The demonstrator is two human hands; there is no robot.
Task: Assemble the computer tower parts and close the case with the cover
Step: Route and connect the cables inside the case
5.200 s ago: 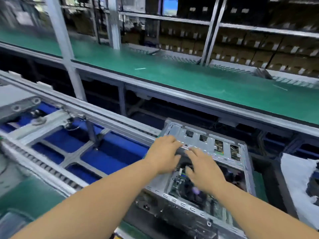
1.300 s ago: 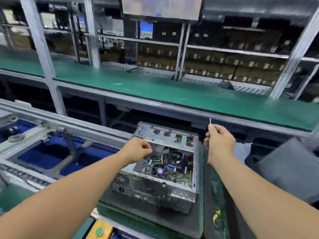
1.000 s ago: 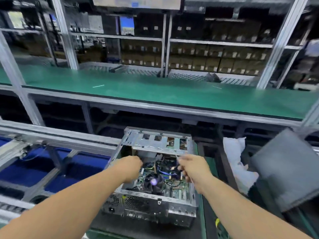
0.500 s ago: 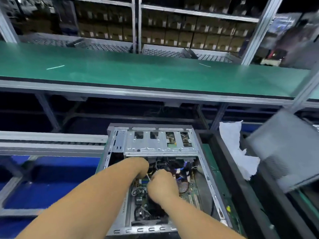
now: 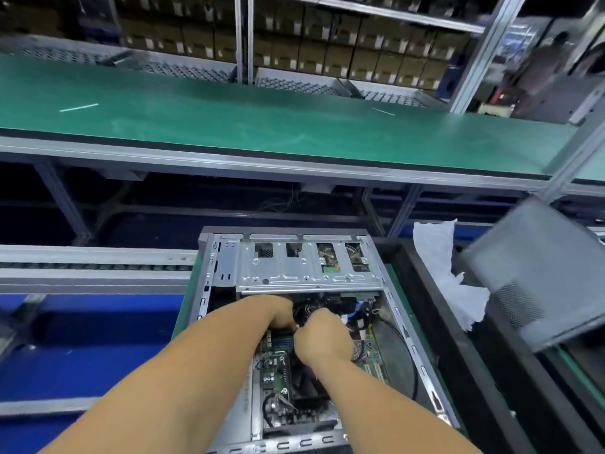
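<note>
I am reaching both hands into the open case (image 5: 294, 270), which is lying on its side in front of me. My left hand (image 5: 278, 311) and right hand (image 5: 322, 339) are curling together over the cables (image 5: 350, 317) above the board (image 5: 278, 365); I cannot tell what they are gripping. The cover (image 5: 537, 276) is leaning tilted at right.

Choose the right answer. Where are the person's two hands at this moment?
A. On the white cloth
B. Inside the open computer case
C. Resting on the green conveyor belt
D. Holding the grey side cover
B: the left hand and right hand meet among the cables over the motherboard inside the open computer case.
</note>
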